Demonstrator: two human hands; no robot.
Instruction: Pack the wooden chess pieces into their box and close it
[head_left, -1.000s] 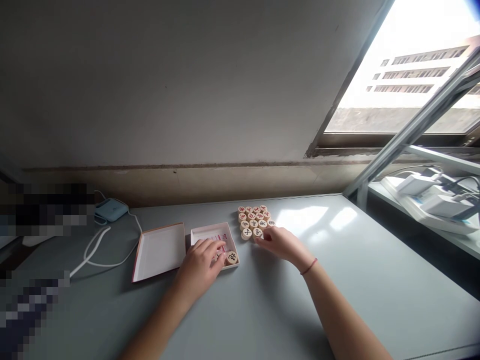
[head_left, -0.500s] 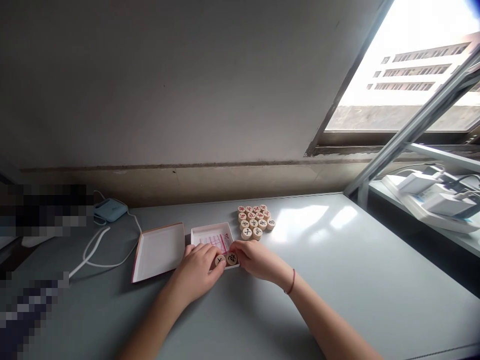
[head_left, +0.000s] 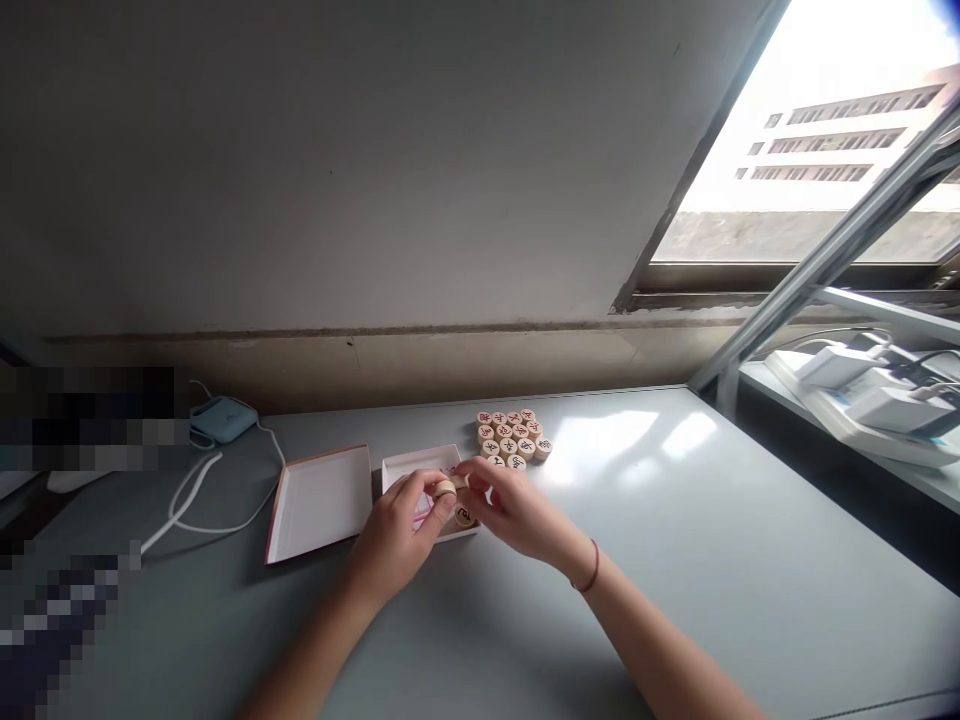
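Observation:
Over the white box, my left hand pinches a round wooden Chinese chess piece between thumb and fingers. Close beside it, my right hand is closed on another pale chess piece, mostly covered by the fingers. One more chess piece, with a black character, lies in the box's near right corner under my hands. Behind the right hand, several chess pieces stand grouped on the table, with red characters at the back and black ones in front.
Left of the box lies its shallow white lid, inside up. A blue device and a white cable are farther left on the grey table. White chargers sit on a shelf at the right.
Both hands have risen slightly from the box's near right corner with chess pieces in the fingers. The piece at the left of that corner has left its spot.

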